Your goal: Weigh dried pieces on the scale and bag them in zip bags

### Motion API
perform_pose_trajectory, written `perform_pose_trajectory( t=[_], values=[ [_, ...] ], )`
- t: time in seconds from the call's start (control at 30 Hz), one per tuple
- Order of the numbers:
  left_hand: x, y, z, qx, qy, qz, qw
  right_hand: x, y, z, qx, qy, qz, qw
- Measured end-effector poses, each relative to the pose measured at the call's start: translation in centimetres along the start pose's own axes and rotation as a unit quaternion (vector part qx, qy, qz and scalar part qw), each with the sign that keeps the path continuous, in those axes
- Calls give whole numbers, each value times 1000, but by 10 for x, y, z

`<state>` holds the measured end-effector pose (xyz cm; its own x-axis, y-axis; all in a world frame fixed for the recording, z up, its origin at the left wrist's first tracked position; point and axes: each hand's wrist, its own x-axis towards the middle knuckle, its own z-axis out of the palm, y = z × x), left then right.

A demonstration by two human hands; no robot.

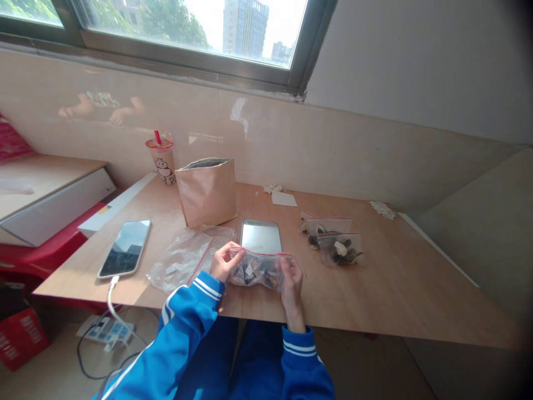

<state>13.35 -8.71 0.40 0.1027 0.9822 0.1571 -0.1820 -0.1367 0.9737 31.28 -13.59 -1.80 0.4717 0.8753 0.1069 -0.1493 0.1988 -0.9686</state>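
Between my two hands is a clear zip bag (259,272) with a red seal line and dark and pale pieces inside. My left hand (225,261) pinches its upper left corner, and my right hand (292,278) grips its right end. Just beyond the bag lies a flat device with a grey top (261,236). Empty-looking clear bags (179,258) spread out left of my left hand. Filled zip bags (340,249) lie overlapping to the right. Behind the clear bags a brown paper pouch (208,191) stands with its top open.
A phone (125,248) with a white cable lies at the table's left. A drink cup (164,164) with a red straw stands near the wall. White paper (283,199) and crumpled tissue (382,210) lie toward the back. A power strip (109,329) is on the floor.
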Motion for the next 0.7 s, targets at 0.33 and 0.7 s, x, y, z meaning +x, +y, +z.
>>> perform_pose_trajectory(
  t=[0.33,0.7],
  values=[
    [-2,6,-1,32,30,10,999,-1,-9,5,-47,45,-14,998],
    [-14,49,6,10,-20,27,999,-2,-39,13,-18,31,-28,999]
  ],
)
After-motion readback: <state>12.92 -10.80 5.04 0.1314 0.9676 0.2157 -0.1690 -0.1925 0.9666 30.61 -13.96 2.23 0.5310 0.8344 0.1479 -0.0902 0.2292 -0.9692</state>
